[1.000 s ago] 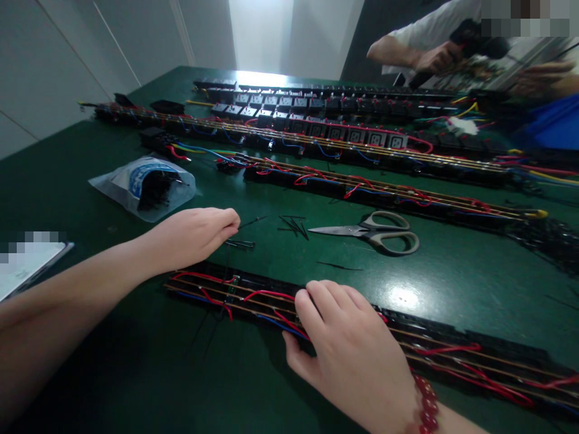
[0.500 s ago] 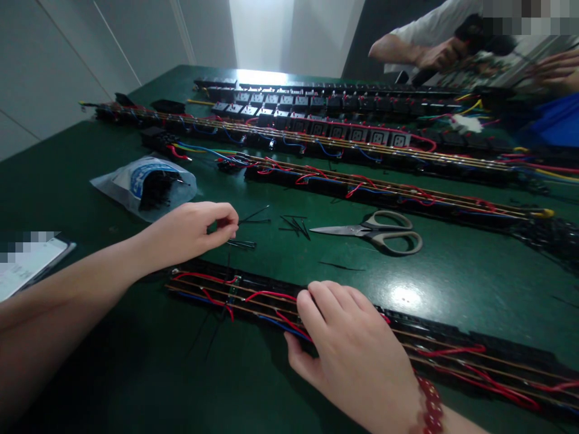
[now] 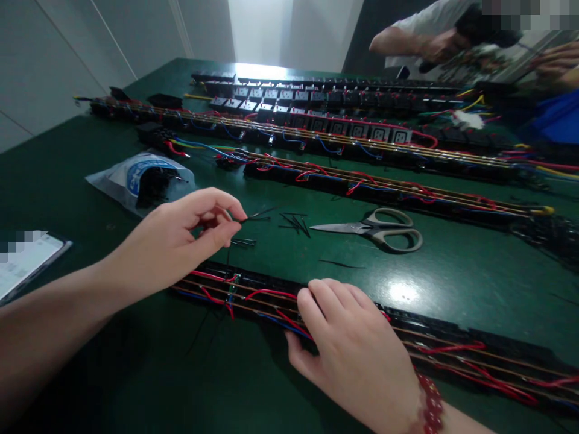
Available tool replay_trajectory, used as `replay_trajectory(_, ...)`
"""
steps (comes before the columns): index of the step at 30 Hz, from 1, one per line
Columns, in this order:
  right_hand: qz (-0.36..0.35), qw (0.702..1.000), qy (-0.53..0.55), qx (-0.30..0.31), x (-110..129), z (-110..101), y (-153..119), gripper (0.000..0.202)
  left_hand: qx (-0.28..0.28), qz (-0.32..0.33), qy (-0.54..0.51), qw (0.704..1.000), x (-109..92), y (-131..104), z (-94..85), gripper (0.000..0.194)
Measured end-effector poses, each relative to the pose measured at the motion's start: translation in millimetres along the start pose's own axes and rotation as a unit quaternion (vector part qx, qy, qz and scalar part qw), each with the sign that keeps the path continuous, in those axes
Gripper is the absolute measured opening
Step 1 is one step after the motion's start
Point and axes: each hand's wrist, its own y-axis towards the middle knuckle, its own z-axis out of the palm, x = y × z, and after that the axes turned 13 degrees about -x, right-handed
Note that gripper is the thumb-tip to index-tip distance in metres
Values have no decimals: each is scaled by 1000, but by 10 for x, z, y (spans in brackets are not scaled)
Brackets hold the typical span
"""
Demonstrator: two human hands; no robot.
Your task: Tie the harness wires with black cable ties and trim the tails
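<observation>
My left hand (image 3: 192,232) is closed in a pinch at the end of a thin black cable tie (image 3: 260,215) above the green table; how firmly it grips is hard to see. Close by lie more loose cable ties (image 3: 296,223). My right hand (image 3: 348,343) wraps over a long black power strip (image 3: 452,337) with copper bars and red and blue wires, its fingers on the far side and thumb on the near side. Cable ties (image 3: 228,286) run across the strip's left part and hang past its near edge.
Scissors (image 3: 375,229) lie beyond the strip, points leftward. At left are a clear bag (image 3: 113,184) of cable ties and a phone (image 3: 34,265). Several wired power strips (image 3: 384,187) fill the far side. Behind them, a co-worker's arm (image 3: 402,45) holds a dark tool.
My left hand has moved slightly right, and its thumb and forefinger now meet at the cable tie. My right hand stays put on the power strip.
</observation>
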Motion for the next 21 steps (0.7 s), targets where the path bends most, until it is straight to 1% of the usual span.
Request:
replay_trajectory(2, -1, 1000, -1, -1, 5, 4, -2, 21, 15, -4, -4, 1000, -39, -20, 29, 24)
replay_trajectory(4, 1, 1000, 1, 2, 11, 5, -5, 21, 31, 2, -9, 999, -120, -67, 71, 23)
replay_trajectory(6, 2, 1000, 7, -2, 13, 3, -10, 24, 47, 25, -33, 998, -232, -140, 135, 19)
replay_trajectory(8, 2, 1000, 21, -20, 7, 0, -15, 28, 58, 48, -55, 996, -352, -227, 220, 14)
replay_trajectory(9, 3, 999, 36, -36, 2, -2, -18, 30, 47, 70, -48, 995, -406, -271, 270, 12)
replay_trajectory(11, 4, 995, 76, -68, -12, -6, -26, 35, 15, 122, 10, 992, -491, -353, 378, 2)
replay_trajectory(12, 4, 993, 93, -76, -18, -9, -30, 38, 11, 152, 26, 988, -520, -389, 434, 6)
replay_trajectory(14, 4, 991, 115, -71, -26, -13, -37, 43, 32, 204, 7, 978, -546, -450, 537, 11)
replay_trajectory(15, 3, 991, 120, -62, -28, -15, -39, 44, 43, 220, -2, 974, -545, -474, 579, 10)
replay_trajectory(17, 3, 990, 130, -51, -28, -20, -39, 42, 46, 246, -17, 968, -519, -505, 631, 9)
replay_trajectory(21, 11, 986, 149, -72, -37, -31, -37, 34, 75, 270, -68, 958, -428, -515, 608, 8)
